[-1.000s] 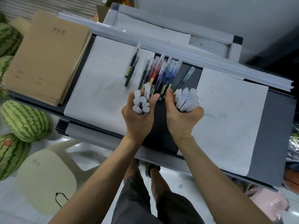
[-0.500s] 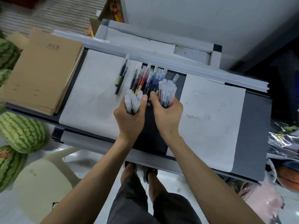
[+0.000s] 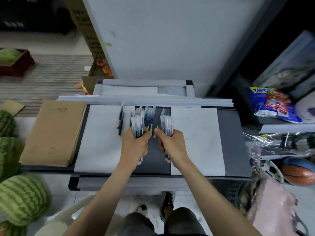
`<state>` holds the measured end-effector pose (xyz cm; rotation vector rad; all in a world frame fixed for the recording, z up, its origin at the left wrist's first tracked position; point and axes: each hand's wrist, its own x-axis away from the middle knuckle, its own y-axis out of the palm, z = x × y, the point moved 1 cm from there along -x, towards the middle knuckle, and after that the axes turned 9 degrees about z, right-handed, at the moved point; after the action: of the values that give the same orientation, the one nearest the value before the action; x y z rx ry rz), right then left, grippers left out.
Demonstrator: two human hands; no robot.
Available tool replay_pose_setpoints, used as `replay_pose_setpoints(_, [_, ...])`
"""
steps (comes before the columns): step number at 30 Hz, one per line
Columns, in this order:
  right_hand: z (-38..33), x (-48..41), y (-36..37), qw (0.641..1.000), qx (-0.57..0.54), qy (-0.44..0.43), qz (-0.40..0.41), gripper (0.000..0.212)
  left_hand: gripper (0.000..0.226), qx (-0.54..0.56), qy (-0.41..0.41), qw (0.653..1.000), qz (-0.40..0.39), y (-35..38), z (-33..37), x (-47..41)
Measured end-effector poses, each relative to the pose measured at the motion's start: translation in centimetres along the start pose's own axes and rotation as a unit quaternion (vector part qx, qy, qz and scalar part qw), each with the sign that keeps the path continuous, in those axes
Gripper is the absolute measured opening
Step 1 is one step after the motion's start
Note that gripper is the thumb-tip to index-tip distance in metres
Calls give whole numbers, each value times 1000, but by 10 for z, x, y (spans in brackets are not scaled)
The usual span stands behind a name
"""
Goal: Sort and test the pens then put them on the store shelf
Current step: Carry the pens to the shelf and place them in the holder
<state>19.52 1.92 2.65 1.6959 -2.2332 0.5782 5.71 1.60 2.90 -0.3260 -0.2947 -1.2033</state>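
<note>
**A:** How are the pens held?

**B:** 2 bundles are gripped, 1 per hand. The left hand is curled round the left bundle, and the right hand is clamped on the right bundle. The caps are pointed away from the body. The hands are kept side by side over the dark table, close but not touching. Whether the lower ends touch the table cannot be told through the blur.

**A:** Why 2 separate bundles?

**B:** Sorting is probably served. The left bundle looks greenish and the right purplish, so colours may be kept from mixing.

**A:** And the pens left lying?

**B:** A row of pens is laid flat, side by side, just beyond the hands, likely so that colours can be read at a glance. 2 dark pens are set apart on the left sheet.

**A:** What are the sheets for?

**B:** Faint marks are seen on the right sheet near the right hand, so test scribbling is suggested.

**A:** Is shelving begun?

**B:** It is judged not. No pens are seen on the shelf at the right, where snack bags are kept.
</note>
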Motion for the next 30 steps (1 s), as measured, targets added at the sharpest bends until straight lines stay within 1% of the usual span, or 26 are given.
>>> replay_pose_setpoints(3, [-15,22,-10,999,10,-12,33,35,13,-22,-11,996,-87,-2,13,11])
replay_pose_setpoints(8, [-21,69,-36,993,0,-16,119,33,16,-40,-6,985,-169,-4,25,41])
replay_pose_setpoints(10, [-16,92,-51,986,-8,-14,167,33,16,-58,10,976,-211,-3,25,56])
replay_pose_setpoints(12, [-10,119,-69,976,-20,-16,217,38,14,-85,34,962,-256,1,23,72])
replay_pose_setpoints(14, [1,148,-90,964,-10,-19,266,42,15,-112,43,949,-290,7,19,89])
replay_pose_setpoints(16, [13,176,-111,951,13,-14,309,41,16,-132,40,938,-319,15,16,109])
replay_pose_setpoints(18, [24,202,-133,937,20,0,348,35,22,-154,45,922,-352,27,15,135])
replay_pose_setpoints(20, [33,229,-154,926,-6,7,377,31,25,-171,56,908,-379,41,14,166])
replay_pose_setpoints(23, [48,270,-185,904,-52,7,424,34,27,-189,69,882,-427,62,6,216])
replay_pose_setpoints(27, [83,329,-237,868,-77,27,490,38,22,-209,81,835,-503,91,-15,288])
replay_pose_setpoints(30, [118,383,-281,841,-130,31,524,32,19,-231,80,794,-556,114,-40,356])
